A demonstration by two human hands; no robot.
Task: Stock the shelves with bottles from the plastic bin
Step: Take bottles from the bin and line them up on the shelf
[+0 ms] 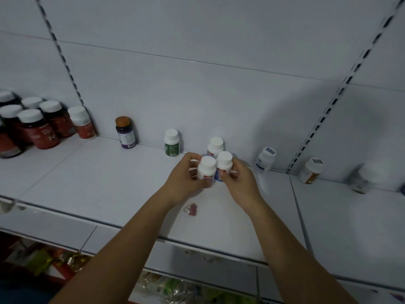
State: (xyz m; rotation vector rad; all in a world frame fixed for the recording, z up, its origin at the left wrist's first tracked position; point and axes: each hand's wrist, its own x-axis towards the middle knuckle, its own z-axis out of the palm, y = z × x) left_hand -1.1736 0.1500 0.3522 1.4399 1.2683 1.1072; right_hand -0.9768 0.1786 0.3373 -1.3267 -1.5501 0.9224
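Currently left hand (183, 179) grips white bottle (206, 166), right hand (240, 183) grips second bottle (224, 162), both over shelf (98, 183) centre. Third bottle (215, 145) stands behind at 12 o'clock. Dark bottles (41, 128) grouped at 9 o'clock. No bin in view. I judge stocking partly done; much shelf unfilled.

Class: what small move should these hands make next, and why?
Likely set both on the shelf and let go: the left hand grips the left bottle, the right hand the right bottle, side by side, just before a matching back bottle.
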